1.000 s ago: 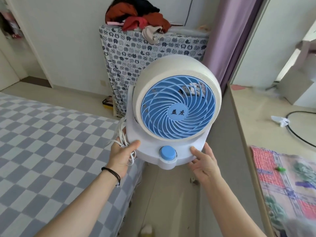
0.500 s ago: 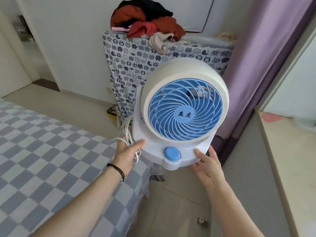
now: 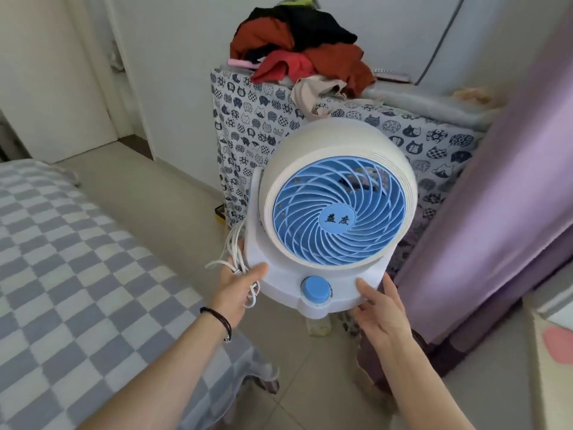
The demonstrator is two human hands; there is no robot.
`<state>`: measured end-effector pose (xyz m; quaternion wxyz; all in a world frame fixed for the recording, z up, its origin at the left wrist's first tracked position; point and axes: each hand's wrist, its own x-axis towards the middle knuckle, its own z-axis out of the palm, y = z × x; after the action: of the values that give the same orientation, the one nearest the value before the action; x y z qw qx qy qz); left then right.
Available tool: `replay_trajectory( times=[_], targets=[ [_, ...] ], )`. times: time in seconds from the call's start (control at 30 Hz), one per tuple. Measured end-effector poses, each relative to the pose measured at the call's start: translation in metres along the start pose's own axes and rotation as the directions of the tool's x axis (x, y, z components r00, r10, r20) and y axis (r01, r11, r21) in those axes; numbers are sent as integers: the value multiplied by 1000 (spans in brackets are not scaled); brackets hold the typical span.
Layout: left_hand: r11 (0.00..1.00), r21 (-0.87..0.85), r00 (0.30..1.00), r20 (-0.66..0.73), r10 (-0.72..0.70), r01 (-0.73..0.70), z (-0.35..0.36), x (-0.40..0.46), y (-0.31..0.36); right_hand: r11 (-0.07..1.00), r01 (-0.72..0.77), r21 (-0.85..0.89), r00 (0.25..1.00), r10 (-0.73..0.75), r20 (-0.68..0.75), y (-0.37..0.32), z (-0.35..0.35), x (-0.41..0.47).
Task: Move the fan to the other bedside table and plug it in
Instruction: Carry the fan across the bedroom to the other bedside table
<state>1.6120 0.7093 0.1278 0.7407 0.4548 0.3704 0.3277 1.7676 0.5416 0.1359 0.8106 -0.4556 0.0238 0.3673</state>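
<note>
The fan [image 3: 333, 225] hangs in mid-air at the centre of the frame, carried upright with its blue grille facing the camera, above the tiled floor [image 3: 161, 197] between the checked bed [image 3: 77, 274] at lower left and the purple curtain [image 3: 511, 197] at right. No bedside table is in view, so the carry looks only part done.

The left hand [image 3: 237, 288] clamps the left edge of the base, thumb on top, with loops of the white cord [image 3: 235, 252] bunched against the palm. The right hand [image 3: 376, 308] cups the right edge from below, thumb resting on the rim near the blue knob [image 3: 315, 290].

The main risk, as I judge it, is the cord: several loops dangle loose past the left hand, and one could slip free, trail down and catch on the bed corner or underfoot. The plug is not visible, so I cannot tell whether it is secured. The grip also sits low on a top-heavy body, so a jolt could tip the head forward. The cloth-covered cabinet [image 3: 263, 131] stands close behind it.
</note>
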Motion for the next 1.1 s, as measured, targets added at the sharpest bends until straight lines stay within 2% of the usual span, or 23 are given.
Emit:
replay_trajectory(
  times=[0.2, 0.47, 0.8, 1.1],
  targets=[
    [997, -6, 990, -119, 70, -71, 30, 40, 5, 995, -104, -3, 993, 104, 51, -25, 15, 75],
    [983, -1, 965, -193, 180, -183, 20, 115, 12, 976, -211, -58, 968, 217, 126, -12, 63, 171],
    [956, -128, 934, -281, 221, -265, -14, 255, 54, 942, -317, -111, 914, 335, 230, 17, 179, 320],
    [940, -50, 837, -473, 276, -338, -61, 335, 103, 890, -401, -215, 811, 455, 368, 58, 293, 407]
  ],
)
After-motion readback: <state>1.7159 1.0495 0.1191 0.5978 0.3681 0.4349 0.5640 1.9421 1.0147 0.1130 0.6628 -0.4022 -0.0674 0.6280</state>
